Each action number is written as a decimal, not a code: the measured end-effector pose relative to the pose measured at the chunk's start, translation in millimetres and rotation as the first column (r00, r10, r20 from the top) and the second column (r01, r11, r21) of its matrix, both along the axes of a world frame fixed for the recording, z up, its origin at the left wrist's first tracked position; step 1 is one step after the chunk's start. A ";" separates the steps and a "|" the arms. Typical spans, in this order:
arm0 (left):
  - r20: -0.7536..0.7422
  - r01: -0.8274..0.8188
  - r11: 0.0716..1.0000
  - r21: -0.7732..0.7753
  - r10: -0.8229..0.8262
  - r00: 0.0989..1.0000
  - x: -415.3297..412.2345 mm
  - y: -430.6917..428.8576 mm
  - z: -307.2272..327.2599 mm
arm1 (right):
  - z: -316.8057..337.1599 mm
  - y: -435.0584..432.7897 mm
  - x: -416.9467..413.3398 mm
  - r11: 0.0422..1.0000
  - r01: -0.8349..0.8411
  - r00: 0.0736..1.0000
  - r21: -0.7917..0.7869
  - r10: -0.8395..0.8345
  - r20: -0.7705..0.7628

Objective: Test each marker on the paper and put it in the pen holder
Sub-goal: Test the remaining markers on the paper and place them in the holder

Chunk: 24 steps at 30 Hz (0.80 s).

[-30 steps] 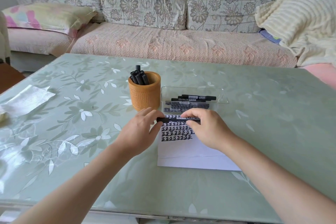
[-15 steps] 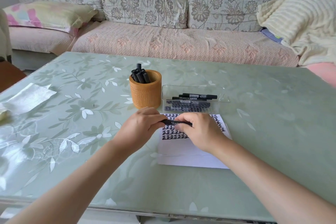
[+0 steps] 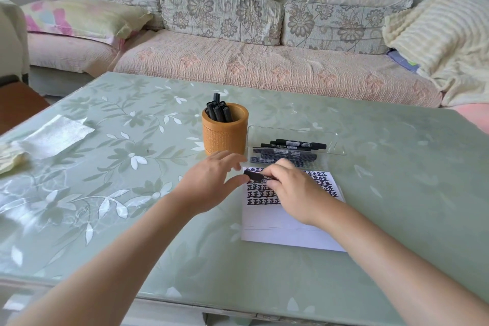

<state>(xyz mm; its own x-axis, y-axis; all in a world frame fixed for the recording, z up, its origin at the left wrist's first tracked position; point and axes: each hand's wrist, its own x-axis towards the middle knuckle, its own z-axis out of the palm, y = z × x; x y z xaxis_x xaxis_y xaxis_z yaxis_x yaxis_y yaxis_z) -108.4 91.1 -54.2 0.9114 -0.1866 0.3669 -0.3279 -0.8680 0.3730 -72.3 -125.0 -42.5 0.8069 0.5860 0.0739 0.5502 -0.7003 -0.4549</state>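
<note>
Pinched black marker (image 3: pixel 255 176) in right grip (image 3: pixel 293 188), over paper (image 3: pixel 277 227) on tabletop (image 3: pixel 105 219); spread left grip (image 3: pixel 211 182), newly released from marker's end; judged recapped, bound next for pen holder (image 3: pixel 225 135)

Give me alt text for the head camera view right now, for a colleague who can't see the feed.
The right hand grips a black marker over the paper, partly covered in rows of black marks, with the left hand open beside its end. Behind them on the green table stand an orange pen holder with several markers and a clear tray of more.
</note>
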 end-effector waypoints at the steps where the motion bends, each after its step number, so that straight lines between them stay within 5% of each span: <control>1: -0.019 -0.005 1.000 0.015 0.005 1.000 0.8 1.2 -1.8 | 0.3 -1.7 2.1 0.999 0.021 1.000 0.025 -0.021 -0.005; 7: -0.187 0.029 0.994 0.103 -0.009 0.982 -1.5 2.5 -11.9 | 23.9 4.6 18.7 0.954 0.131 0.989 0.270 -0.143 0.028; 15: -0.203 0.098 0.979 0.176 -0.061 0.977 -4.4 -0.8 -14.5 | 92.9 64.8 65.8 0.834 0.127 0.952 0.538 -0.255 0.170; 24: -0.233 0.128 0.966 0.226 -0.073 0.970 -7.9 1.4 -13.8 | 98.3 107.7 93.7 0.837 0.193 0.948 0.511 -0.293 0.122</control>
